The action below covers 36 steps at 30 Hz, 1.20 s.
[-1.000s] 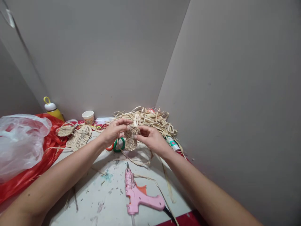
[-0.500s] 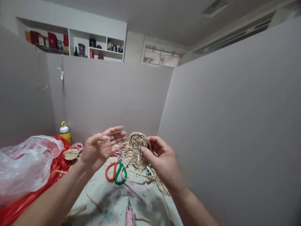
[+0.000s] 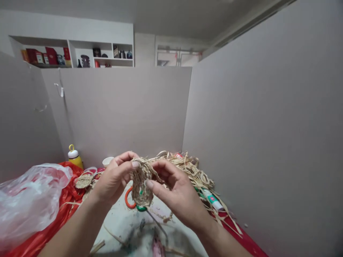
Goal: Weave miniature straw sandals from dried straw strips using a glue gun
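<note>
Straw-pinching with the half-curled left hand (image 3: 115,175) up-left of the scissors (image 3: 131,206), holding the plaited piece (image 3: 138,182) raised before them, gripping its right side with the partly closed right hand (image 3: 175,191), seemingly adjusting its shape, next probably needing even pressure.

"How many hands hold the woven piece (image 3: 139,185)?"
"Two: left hand (image 3: 112,178), right hand (image 3: 178,194)."
"Bottles and cups left of it?"
"One bottle (image 3: 75,162), one cup (image 3: 107,162)."
"Directly behind it?"
"One pair of scissors (image 3: 141,208)."
</note>
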Tool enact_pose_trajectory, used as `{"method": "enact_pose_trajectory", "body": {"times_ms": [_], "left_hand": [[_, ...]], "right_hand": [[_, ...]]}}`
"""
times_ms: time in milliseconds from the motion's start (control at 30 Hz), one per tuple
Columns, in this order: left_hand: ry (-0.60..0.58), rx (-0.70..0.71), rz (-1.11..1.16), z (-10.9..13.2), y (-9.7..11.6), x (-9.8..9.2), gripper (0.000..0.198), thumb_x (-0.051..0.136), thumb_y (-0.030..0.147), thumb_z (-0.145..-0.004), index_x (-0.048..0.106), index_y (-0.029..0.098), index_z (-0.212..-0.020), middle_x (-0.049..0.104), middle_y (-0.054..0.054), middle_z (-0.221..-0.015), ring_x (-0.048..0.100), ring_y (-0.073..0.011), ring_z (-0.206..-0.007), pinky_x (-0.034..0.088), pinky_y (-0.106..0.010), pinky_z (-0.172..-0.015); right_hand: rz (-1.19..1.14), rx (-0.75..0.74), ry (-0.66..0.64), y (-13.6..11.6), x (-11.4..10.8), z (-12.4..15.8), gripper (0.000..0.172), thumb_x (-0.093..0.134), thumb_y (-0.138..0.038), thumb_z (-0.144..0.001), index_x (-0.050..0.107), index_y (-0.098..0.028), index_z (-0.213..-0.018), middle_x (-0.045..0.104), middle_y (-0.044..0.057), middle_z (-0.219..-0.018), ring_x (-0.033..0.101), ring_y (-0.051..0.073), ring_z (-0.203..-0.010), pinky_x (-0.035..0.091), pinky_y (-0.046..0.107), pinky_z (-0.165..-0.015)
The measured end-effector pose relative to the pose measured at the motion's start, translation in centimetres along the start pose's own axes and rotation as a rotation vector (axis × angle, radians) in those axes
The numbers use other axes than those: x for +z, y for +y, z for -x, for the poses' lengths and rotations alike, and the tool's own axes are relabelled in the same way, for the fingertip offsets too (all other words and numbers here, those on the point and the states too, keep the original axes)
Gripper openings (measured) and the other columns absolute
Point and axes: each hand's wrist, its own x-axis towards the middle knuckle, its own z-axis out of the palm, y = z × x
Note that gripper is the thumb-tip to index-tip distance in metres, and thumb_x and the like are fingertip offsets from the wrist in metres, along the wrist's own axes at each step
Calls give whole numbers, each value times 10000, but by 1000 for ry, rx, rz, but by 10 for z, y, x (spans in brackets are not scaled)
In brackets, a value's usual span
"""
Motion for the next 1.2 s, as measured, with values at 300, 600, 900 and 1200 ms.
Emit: {"method": "enact_pose_trajectory", "body": {"times_ms": [300,600,900,1200], "left_hand": [[115,12,-23,1,0,7,140,727,229,-653,633,191,-749,615,27,-698,551,-97,-600,458,-193,-574],[95,-14,-24,3,-7,11,147,704,265,-685,598,184,-745,606,24,-646,518,-88,-514,442,-194,-502],[152,-18,-8,4,-14,17,236,755,312,-647,562,195,-714,593,35,-664,524,-90,-510,464,-210,-493],[264,32,-17,2,-18,18,246,762,254,-630,591,202,-799,588,49,-629,505,-80,-531,414,-178,-498]], "right_hand": [[154,-237,281,-1,-2,3,115,677,-212,-800,726,-276,-881,750,23,-829,687,195,-750,565,355,-679],[-34,-9,163,-6,-2,1,92,688,-254,-765,684,-202,-689,619,-20,-591,535,113,-520,438,249,-493],[-328,210,12,5,-3,-3,146,739,-308,-735,663,-192,-690,589,-43,-537,486,90,-473,379,230,-479],[-532,438,-52,2,0,-5,279,787,-344,-666,550,-206,-716,649,-31,-558,513,77,-418,364,173,-402]]}}
